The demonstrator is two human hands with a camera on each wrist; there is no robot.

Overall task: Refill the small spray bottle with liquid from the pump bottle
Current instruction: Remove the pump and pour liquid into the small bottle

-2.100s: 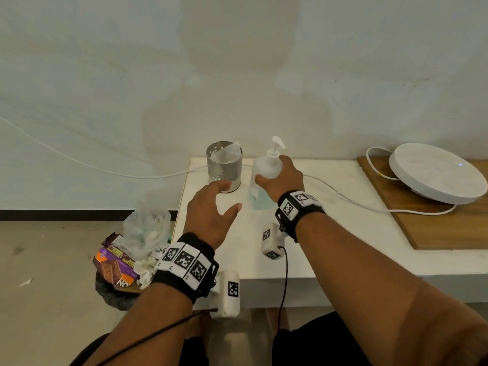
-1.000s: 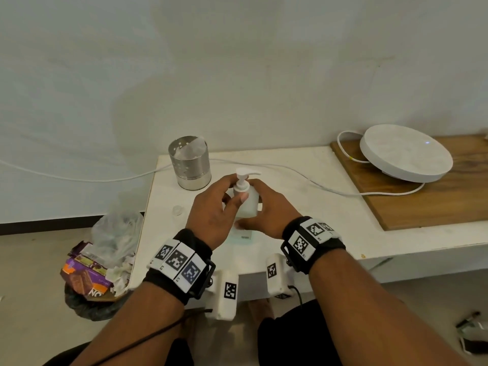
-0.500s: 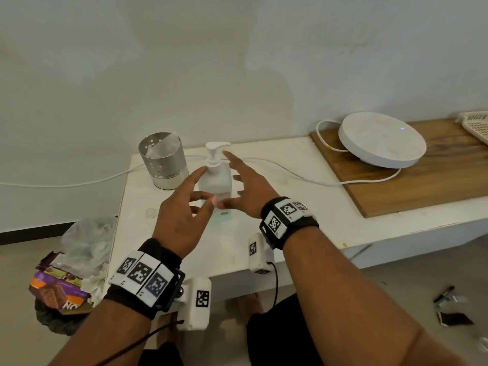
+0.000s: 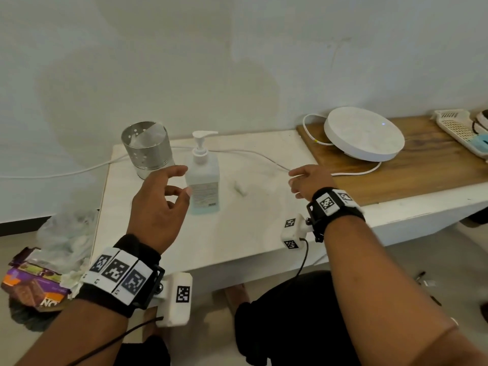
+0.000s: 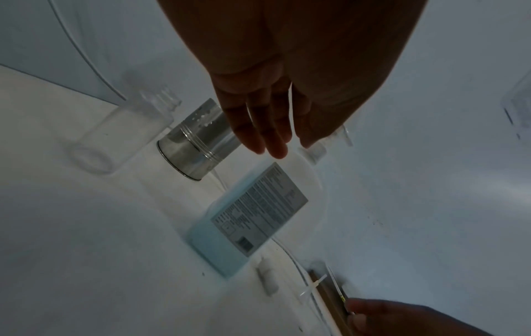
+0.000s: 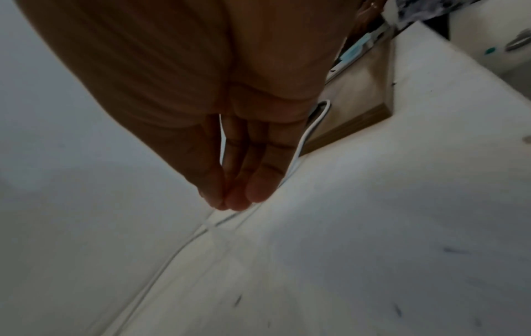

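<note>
The white pump bottle [image 4: 203, 178] stands upright on the white table [image 4: 237, 247], with pale blue liquid low inside and its label facing me. My left hand [image 4: 181, 180] hovers just to its left, fingers relaxed and holding nothing. In the left wrist view the same hand [image 5: 290, 143] hangs above the pump bottle [image 5: 258, 211]. A small clear bottle [image 5: 123, 134] with a bare threaded neck shows there beside the metal cup. My right hand [image 4: 298, 183] is off to the right over the cable, empty; its fingertips [image 6: 252, 188] lie close together.
A perforated metal cup [image 4: 146, 149] stands behind my left hand. A white cable [image 4: 250, 154] runs across the table to a round white device [image 4: 364, 133] on a wooden board [image 4: 422, 167]. A small white piece [image 4: 240, 187] lies right of the pump bottle. A rubbish bag [image 4: 52, 254] sits at the left.
Both hands have let go of the pump bottle, which now stands alone. My right hand has swung away to the right over the cable. My left hand has drawn back slightly.
</note>
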